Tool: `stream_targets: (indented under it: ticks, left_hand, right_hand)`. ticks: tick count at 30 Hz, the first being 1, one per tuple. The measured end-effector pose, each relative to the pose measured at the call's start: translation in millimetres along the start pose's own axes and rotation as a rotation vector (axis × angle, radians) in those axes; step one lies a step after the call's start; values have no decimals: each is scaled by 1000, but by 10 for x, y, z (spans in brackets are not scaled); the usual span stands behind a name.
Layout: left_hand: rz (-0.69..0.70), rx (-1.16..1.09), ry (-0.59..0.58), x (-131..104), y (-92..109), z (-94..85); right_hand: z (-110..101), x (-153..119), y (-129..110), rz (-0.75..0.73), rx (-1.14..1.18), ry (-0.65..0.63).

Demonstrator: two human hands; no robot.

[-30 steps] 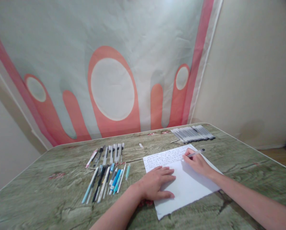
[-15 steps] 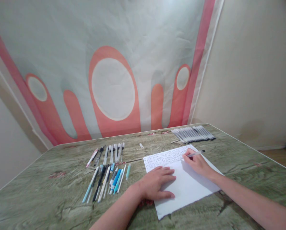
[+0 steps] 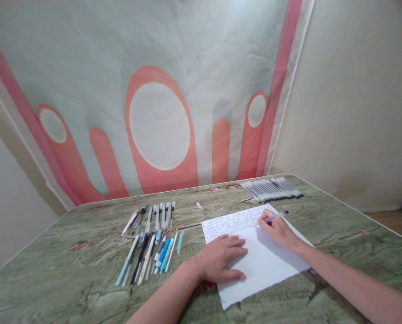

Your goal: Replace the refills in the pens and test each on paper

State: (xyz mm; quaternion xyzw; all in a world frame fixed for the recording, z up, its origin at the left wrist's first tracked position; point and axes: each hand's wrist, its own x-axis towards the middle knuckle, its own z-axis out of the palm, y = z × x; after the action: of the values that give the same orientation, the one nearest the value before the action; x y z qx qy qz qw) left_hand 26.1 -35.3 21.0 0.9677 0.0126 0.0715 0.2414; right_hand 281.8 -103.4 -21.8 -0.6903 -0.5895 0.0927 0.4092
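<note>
A white sheet of paper point(image 3: 258, 270) lies tilted on the table, with rows of dark handwriting across its upper part. My left hand point(image 3: 221, 259) rests flat on the sheet's left side, fingers spread and holding nothing. Closed round a clear pen point(image 3: 275, 216) with a dark end, my right hand point(image 3: 278, 231) sits at the upper right of the sheet. The pen's tip is near the last written row, partly hidden by my fingers.
Several pens point(image 3: 150, 258), blue, black and white, lie left of my left hand, with a row of clear pens point(image 3: 157, 217) behind them. Many clear pens or refills point(image 3: 271, 189) lie at the table's back right. A small white piece point(image 3: 198, 205) sits behind the paper.
My right hand has shifted very slightly to the right with the pen. My left hand and the paper look unmoved.
</note>
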Motion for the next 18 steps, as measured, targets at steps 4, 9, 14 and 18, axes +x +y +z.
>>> stream_targets:
  ticks: [4,9,14,18]
  left_hand:
    - [-3,-8,6,1,2,1]
    - [0,-3,-1,-2,6,-6]
    - [1,2,3,-5,3,-6]
    - [2,6,9,-6,-5,6]
  right_hand:
    - [13,4,39,5,1,4]
    - [4,2,45,10,-5,-13]
    - [-17,0,-8,36,-9,-6]
    - [-9,-2,-23,11,-9,9]
